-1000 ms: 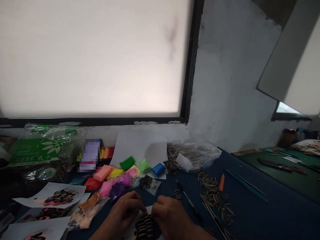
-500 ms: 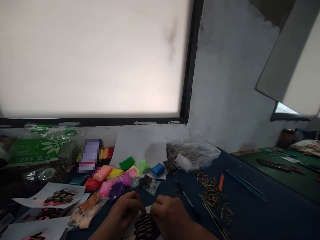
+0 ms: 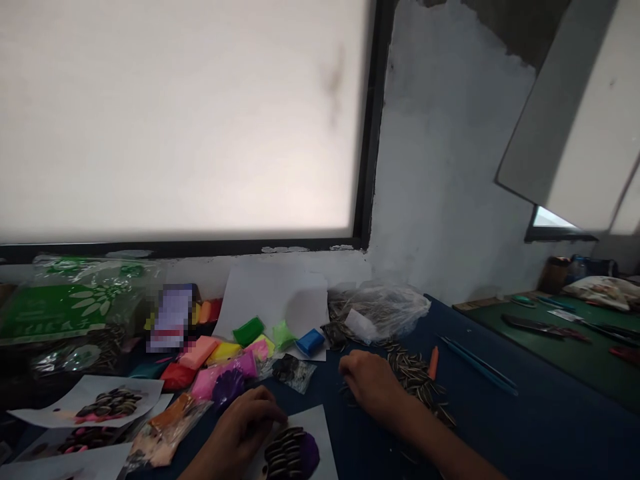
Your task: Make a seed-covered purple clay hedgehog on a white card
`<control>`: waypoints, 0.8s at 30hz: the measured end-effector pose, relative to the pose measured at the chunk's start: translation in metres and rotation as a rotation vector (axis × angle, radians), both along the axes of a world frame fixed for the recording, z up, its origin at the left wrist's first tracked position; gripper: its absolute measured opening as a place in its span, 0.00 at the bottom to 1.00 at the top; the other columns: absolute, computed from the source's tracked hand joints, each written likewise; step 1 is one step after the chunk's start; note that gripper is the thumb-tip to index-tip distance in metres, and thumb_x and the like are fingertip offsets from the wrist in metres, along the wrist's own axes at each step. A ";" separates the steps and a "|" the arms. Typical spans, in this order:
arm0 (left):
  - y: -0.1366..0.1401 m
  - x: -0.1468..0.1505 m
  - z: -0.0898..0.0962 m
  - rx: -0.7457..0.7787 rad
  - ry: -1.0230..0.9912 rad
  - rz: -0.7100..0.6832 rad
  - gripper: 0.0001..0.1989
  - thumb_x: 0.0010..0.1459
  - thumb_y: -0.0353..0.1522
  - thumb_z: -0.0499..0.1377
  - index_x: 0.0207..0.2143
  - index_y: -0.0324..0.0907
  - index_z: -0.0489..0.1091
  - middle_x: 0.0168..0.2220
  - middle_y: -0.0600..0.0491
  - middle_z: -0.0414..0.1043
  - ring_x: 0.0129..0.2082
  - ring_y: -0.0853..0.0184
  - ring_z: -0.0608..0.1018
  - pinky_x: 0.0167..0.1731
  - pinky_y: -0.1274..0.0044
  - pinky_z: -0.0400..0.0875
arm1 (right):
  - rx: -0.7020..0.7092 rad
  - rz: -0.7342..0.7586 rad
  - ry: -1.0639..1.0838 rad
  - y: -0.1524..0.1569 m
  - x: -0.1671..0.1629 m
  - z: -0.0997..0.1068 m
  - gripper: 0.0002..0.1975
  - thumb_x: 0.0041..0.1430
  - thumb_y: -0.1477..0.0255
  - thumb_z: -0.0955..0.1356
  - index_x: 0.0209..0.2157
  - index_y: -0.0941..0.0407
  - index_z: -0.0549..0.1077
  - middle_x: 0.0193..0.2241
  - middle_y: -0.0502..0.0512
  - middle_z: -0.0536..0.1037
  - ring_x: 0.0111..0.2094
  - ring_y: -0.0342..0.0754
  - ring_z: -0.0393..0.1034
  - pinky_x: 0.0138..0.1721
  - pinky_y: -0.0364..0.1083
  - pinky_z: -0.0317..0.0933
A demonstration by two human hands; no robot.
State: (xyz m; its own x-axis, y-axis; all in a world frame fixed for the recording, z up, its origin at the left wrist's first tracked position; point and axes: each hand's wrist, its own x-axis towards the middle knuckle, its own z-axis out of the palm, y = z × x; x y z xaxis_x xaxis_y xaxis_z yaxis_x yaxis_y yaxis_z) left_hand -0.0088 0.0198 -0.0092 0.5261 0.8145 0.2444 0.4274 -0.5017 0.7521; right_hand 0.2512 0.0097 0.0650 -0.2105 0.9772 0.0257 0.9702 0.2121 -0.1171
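Note:
My left hand [image 3: 250, 423] is closed, its curled fingers resting against the upper left edge of a white sheet of paper [image 3: 323, 433]. On that paper, rows of striped sunflower seeds [image 3: 284, 457] cover part of a round piece of purple clay [image 3: 310, 453]. My right hand [image 3: 367, 381] is away from the paper, over the table beside a loose pile of sunflower seeds [image 3: 415, 370]. Its fingers are bent down and closed, and the fingertips are hidden, so whatever they may pinch does not show.
Coloured clay packets [image 3: 245, 365] lie behind my left hand. Papers with seed-and-clay pictures [image 3: 113, 405] are at the left, near a green seed bag [image 3: 65, 307]. Right of the pile are an orange stick [image 3: 433, 363] and blue tweezers [image 3: 477, 365]. A clear plastic bag [image 3: 395, 313] lies by the wall.
My right hand has left the paper and moved up and right to the loose seeds. My left hand stays at the paper. More of the purple clay shows. The view has shifted slightly right.

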 end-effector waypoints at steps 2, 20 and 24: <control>0.000 0.000 0.000 -0.005 -0.001 -0.006 0.14 0.60 0.30 0.53 0.36 0.45 0.79 0.37 0.49 0.73 0.35 0.64 0.76 0.29 0.80 0.69 | -0.010 0.012 -0.005 -0.001 0.001 -0.002 0.12 0.61 0.83 0.66 0.38 0.57 0.80 0.40 0.59 0.80 0.38 0.50 0.76 0.33 0.42 0.59; -0.002 0.001 0.001 0.009 0.007 0.021 0.15 0.63 0.33 0.51 0.35 0.47 0.80 0.35 0.51 0.72 0.32 0.65 0.75 0.27 0.81 0.67 | -0.040 0.126 -0.091 -0.007 -0.007 -0.011 0.15 0.56 0.90 0.64 0.40 0.62 0.75 0.41 0.64 0.76 0.39 0.55 0.72 0.33 0.45 0.59; 0.000 0.000 -0.001 0.013 -0.005 -0.007 0.16 0.63 0.32 0.51 0.35 0.46 0.79 0.35 0.50 0.72 0.32 0.65 0.75 0.28 0.80 0.68 | -0.036 0.198 0.021 -0.012 -0.017 -0.007 0.13 0.60 0.86 0.64 0.41 0.60 0.77 0.43 0.62 0.76 0.40 0.54 0.73 0.34 0.45 0.60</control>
State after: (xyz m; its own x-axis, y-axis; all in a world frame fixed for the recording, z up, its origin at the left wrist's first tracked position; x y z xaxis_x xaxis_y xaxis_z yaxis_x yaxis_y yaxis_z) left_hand -0.0084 0.0200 -0.0099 0.5301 0.8077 0.2581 0.4201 -0.5146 0.7475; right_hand 0.2339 -0.0024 0.0581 -0.3982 0.9173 -0.0020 0.9073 0.3936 -0.1477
